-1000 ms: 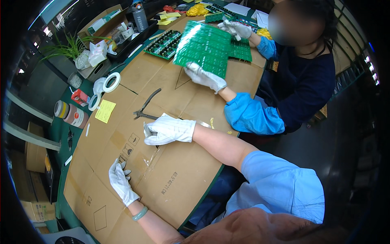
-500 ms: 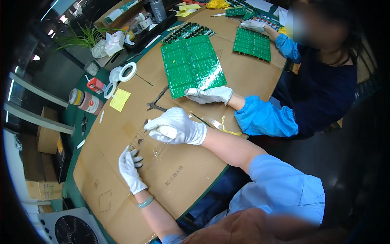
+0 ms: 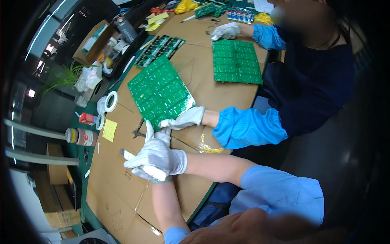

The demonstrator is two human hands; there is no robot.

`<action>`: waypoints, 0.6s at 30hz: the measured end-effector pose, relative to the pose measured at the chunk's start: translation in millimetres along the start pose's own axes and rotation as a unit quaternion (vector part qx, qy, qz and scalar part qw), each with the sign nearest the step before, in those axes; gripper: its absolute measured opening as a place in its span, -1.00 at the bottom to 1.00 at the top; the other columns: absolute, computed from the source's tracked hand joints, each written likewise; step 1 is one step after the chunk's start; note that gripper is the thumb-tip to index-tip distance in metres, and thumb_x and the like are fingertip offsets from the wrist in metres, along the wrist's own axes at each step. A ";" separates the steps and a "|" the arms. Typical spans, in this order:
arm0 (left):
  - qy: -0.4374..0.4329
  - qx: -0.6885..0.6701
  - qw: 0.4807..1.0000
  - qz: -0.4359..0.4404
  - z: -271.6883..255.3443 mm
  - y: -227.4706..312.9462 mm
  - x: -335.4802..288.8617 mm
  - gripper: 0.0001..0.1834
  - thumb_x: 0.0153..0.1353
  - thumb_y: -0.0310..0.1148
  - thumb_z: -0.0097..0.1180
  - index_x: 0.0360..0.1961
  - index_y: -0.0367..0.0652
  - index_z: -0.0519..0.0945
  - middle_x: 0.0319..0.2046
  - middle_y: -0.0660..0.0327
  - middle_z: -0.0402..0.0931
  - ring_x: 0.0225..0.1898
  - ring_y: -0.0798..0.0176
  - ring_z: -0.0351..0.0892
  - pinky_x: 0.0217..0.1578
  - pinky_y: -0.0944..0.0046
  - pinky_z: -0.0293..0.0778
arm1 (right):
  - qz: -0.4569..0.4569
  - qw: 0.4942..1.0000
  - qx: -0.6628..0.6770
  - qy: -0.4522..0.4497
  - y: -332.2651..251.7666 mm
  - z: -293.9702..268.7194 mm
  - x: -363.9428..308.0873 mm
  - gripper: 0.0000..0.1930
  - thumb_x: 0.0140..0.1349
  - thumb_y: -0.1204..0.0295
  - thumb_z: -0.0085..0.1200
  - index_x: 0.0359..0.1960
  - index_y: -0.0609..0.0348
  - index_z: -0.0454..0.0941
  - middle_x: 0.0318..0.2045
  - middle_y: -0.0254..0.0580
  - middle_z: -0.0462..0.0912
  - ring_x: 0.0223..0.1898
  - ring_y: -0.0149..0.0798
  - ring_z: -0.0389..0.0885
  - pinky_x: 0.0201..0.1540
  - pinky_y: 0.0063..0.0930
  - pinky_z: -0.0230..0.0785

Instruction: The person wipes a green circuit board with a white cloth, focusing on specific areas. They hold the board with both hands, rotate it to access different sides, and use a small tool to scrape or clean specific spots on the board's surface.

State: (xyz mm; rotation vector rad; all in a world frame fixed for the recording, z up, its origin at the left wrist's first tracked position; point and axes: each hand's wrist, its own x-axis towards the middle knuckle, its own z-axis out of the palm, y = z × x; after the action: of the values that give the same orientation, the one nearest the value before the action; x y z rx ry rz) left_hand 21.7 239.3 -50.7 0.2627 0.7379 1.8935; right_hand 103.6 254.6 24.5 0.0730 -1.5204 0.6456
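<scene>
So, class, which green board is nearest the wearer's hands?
The green board held at its edge by the co-worker's near hand; all others, including the second board by their far hand, are farther.

The right hand (image 3: 156, 159) is apparently hiding most of the left hand (image 3: 163, 135); pliers (image 3: 138, 133) are lying partly covered; the lower edge is cropping a fan (image 3: 94, 241).

Glossy circuit board (image 3: 160, 91), matt cardboard (image 3: 109, 171)

The fisheye camera, left unit of a side-by-side pair, is head-worn and faces obliquely downward across the cardboard-covered tabletop (image 3: 111, 179). The wearer's hands (image 3: 156, 158) sit at close range; the co-worker (image 3: 313, 89) sits farther off, upper right.
</scene>
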 end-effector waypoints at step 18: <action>0.073 0.266 0.943 0.185 -12.1 29.6 44.7 -0.61 0.34 -0.22 -0.04 0.02 -0.32 0.44 -0.09 0.08 0.51 -0.09 0.24 0.46 0.06 0.26 0.35 | -0.004 0.999 0.009 0.039 4.5 -3.7 7.8 -0.83 -0.06 0.54 0.23 -0.38 0.19 0.58 -0.38 -0.12 0.61 -0.38 -0.07 0.60 -0.33 -0.26 0.44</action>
State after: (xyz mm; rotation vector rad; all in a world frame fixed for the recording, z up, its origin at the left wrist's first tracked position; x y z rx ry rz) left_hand -26.1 266.4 -49.0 0.6417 1.3792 2.0445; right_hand 104.3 262.7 29.9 0.0681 -1.4393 0.6483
